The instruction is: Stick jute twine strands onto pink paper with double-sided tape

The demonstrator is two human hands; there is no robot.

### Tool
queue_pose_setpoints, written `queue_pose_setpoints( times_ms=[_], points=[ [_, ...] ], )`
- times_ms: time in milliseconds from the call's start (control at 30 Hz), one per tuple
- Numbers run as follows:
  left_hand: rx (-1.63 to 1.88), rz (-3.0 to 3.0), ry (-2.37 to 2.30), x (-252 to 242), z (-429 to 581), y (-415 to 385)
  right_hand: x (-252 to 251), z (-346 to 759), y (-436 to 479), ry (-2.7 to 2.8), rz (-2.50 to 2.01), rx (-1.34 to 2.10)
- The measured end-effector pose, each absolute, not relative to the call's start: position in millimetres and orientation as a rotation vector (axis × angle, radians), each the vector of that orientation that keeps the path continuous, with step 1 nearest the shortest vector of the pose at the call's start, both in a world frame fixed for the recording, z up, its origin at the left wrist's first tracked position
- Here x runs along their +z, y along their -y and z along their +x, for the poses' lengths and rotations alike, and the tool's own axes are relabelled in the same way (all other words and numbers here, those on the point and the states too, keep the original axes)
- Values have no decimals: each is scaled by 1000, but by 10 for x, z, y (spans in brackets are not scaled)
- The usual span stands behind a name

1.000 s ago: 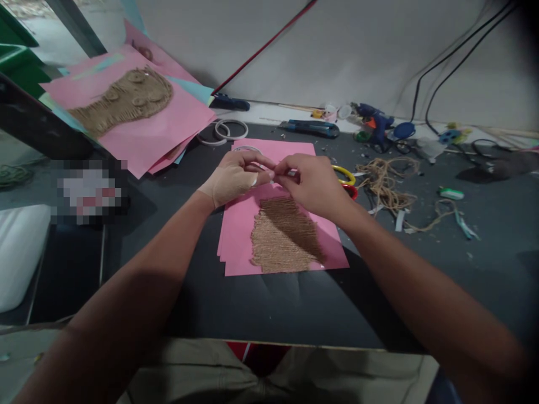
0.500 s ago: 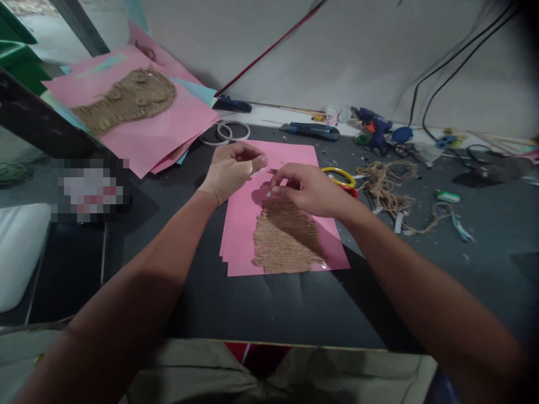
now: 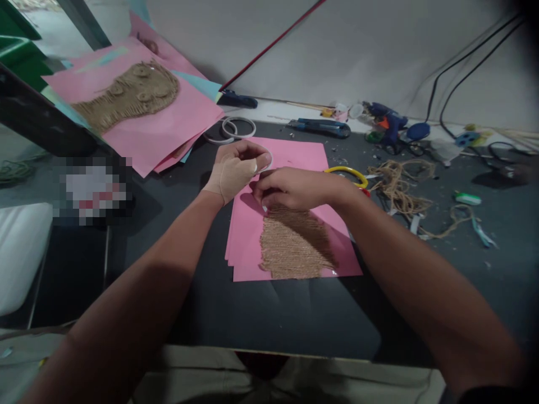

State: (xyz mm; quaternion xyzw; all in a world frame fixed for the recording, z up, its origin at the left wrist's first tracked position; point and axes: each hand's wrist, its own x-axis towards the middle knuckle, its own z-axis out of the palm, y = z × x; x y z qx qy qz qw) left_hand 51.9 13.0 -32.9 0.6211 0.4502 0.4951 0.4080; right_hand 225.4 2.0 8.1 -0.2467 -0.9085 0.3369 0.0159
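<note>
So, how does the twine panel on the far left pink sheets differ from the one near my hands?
The far-left twine panel has coils at its top; the near panel shows only straight rows. The far one lies tilted on a pile; the near one lies flat. Both are tan rows on pink paper.

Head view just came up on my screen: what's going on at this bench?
A person is working bare-handed over a stack of pink paper carrying a patch of jute twine laid in rows. The left hand, wrapped in beige bandage, has a thin pale ring at its fingertips. The right hand curls down on the paper just above the twine. Loose twine and a hot glue gun lie further right.
</note>
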Motion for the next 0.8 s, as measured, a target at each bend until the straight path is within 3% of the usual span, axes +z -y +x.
queue_pose_setpoints(
  times_ms=[800],
  points=[
    [1217,1626,-1132,-374,523,-157,50,2301,-12,2906,-748,983]
  ],
)
